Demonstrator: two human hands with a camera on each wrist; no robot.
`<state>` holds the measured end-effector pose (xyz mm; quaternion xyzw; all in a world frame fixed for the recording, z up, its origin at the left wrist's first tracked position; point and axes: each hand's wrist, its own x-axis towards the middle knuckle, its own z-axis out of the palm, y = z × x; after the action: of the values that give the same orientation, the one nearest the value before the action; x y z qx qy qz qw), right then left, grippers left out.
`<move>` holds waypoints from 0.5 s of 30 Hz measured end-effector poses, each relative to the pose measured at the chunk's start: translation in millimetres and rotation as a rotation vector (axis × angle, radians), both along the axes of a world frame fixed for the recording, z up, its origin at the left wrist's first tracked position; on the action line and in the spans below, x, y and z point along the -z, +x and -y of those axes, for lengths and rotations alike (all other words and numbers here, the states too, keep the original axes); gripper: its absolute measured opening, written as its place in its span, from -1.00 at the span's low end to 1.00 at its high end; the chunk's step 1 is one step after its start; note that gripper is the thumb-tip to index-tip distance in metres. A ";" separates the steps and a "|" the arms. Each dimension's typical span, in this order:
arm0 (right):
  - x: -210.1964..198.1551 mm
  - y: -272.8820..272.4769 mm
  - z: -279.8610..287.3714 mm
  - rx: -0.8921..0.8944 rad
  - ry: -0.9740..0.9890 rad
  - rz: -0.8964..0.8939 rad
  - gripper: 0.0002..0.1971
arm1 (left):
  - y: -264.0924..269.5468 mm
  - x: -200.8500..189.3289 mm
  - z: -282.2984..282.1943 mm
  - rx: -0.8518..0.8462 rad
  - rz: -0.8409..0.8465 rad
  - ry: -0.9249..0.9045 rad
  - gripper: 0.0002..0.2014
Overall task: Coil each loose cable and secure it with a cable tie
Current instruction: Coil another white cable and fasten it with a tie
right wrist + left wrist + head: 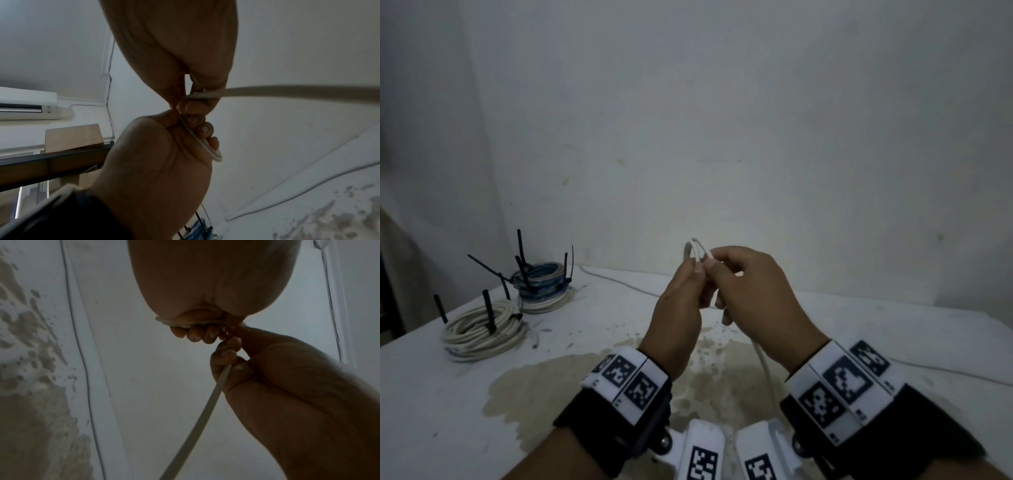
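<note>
While the first small loops of the white cable stood up above my knuckles, I held them raised over the desk so the slack could hang and feed freely. My left hand had its fingers curled round the little loops, clamping them so they would not spring open. My right hand pinched the same cable just beside that grip, thumb and forefinger closed on it, and the other fingers curled loosely about the length running down toward my wrists. From there the cable trailed away across the desk toward the wall, most of it uncoiled, so I judged this coil barely begun and the tie some way off. Keeping both hands touching at the loops made sense to me: each new turn could be passed straight into the left grip without losing its size. Off to my left lay a tied white coil, and near it a blue coil stacked on another pale one, their black cable ties sticking upward, set aside out of reach of the trailing cable.
</note>
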<state>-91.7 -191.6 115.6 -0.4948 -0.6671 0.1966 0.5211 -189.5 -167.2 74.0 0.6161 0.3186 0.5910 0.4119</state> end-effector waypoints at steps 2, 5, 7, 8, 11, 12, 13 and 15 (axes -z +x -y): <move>1.6 1.7 1.9 -0.025 0.059 0.103 -0.75 | 2.7 -0.6 -0.1 0.057 0.096 -0.061 -0.64; 6.7 2.0 9.0 -0.077 0.071 0.209 -0.73 | 6.2 -3.0 2.5 0.115 0.254 -0.151 -0.47; 13.2 1.5 12.3 -0.019 0.132 0.274 -0.78 | 8.6 -2.5 2.3 0.152 0.268 -0.188 -0.42; 16.9 1.2 13.1 0.012 0.172 0.251 -0.82 | 10.0 -1.8 3.1 0.172 0.253 -0.196 -0.42; 26.0 2.2 16.7 0.046 0.141 0.089 -0.96 | 11.5 -4.5 4.3 0.227 0.329 -0.223 -0.57; 29.1 3.0 19.3 0.037 0.106 0.072 -0.95 | 11.0 -7.9 4.5 0.246 0.396 -0.256 -0.61; 32.9 4.2 21.8 0.029 0.088 0.095 -0.94 | 10.4 -11.2 3.9 0.269 0.451 -0.281 -0.63; 39.9 7.6 25.1 0.048 0.116 0.203 -0.92 | 10.5 -16.2 3.8 0.305 0.495 -0.305 -0.65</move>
<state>-84.1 -216.6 75.6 -0.4969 -0.7148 0.0938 0.4832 -179.0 -170.9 90.2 0.4256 0.1977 0.5997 0.6481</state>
